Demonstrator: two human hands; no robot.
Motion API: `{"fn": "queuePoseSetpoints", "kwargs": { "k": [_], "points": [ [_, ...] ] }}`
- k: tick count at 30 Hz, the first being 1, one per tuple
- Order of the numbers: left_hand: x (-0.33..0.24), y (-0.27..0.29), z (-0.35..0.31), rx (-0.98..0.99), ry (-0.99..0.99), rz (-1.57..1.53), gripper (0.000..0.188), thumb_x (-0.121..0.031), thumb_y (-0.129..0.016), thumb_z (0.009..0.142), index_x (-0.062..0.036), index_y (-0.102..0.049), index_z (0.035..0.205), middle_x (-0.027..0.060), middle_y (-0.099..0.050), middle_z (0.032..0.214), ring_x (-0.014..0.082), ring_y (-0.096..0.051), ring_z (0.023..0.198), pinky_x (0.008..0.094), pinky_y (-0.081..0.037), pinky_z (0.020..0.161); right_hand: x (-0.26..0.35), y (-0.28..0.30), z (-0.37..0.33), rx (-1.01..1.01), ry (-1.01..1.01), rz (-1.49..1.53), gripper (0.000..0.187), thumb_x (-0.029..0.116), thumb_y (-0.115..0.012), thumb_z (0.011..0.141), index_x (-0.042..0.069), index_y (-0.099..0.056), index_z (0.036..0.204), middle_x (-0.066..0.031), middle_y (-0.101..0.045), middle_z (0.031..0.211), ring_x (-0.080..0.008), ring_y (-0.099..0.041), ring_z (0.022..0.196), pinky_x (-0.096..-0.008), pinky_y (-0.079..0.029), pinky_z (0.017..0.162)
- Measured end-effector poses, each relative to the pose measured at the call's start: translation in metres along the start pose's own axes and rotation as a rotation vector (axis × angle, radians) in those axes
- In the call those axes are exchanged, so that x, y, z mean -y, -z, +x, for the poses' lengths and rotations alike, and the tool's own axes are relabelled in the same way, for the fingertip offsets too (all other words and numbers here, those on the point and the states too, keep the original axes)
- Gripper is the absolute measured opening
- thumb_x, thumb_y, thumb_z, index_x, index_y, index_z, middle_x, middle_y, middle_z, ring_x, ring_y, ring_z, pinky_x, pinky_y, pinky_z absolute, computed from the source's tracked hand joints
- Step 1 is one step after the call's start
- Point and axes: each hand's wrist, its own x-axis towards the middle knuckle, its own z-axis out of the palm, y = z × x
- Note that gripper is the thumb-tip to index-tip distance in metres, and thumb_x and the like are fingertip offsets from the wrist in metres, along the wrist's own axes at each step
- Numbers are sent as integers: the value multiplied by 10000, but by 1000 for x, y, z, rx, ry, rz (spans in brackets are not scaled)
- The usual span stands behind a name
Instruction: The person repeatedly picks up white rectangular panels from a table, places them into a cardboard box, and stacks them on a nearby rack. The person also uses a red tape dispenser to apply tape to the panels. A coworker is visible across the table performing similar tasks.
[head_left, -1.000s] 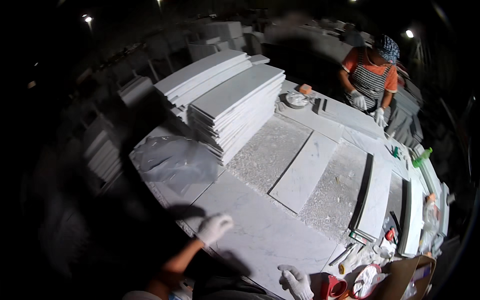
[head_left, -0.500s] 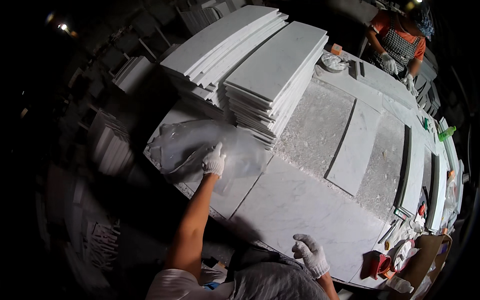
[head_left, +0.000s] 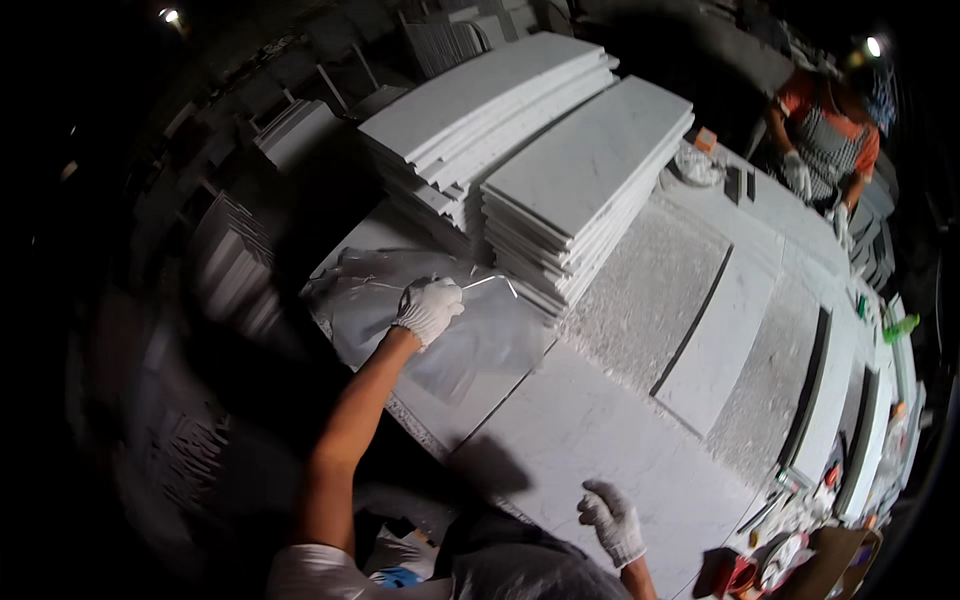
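Clear plastic sheeting (head_left: 400, 340) lies crumpled over the table's left corner, in front of the stacked stone slabs. My left hand (head_left: 430, 308), in a white knit glove, is closed on it, and a bright raised edge of the plastic runs off to the right from the fingers. The part pinched in the fist is hidden. My right hand (head_left: 612, 520), gloved the same way, hovers over a pale marble slab (head_left: 590, 430) near the front edge. Its fingers are loosely bent and apart, with nothing visible in them.
Two tall piles of white slabs (head_left: 590, 160) stand behind the plastic. Narrow strips (head_left: 725, 340) lie across the dusty tabletop. At right are a red tape-like roll (head_left: 738, 576), a cardboard box (head_left: 840, 560) and a green bottle (head_left: 902, 328). A co-worker (head_left: 825, 140) works at the far right.
My left hand has gone from a pointing finger on the plastic to a closed grip, lifting an edge. The view has shifted, and my right hand stays over the marble.
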Motion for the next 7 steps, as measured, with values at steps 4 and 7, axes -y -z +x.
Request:
{"fn": "queuePoseSetpoints", "kwargs": {
  "k": [4, 7],
  "points": [
    [-38, 60, 14, -425, 212, -297, 243, -267, -612, 855, -33, -626, 791, 157, -626, 881, 352, -609, 837, 458, -487, 732, -1, 9, 0, -9, -31, -78, 354, 205, -627, 960, -40, -590, 1214, -67, -657, 850, -115, -620, 722, -254, -531, 678],
    [4, 21, -12, -233, 136, -380, 175, -251, -623, 839, -76, -629, 835, 108, -640, 901, 301, -618, 873, 414, -503, 749, -11, 10, 6, 69, -2, 20, 355, 200, -626, 960, -34, -587, 1223, -71, -654, 865, -112, -619, 750, -258, -535, 690]
  ]
}}
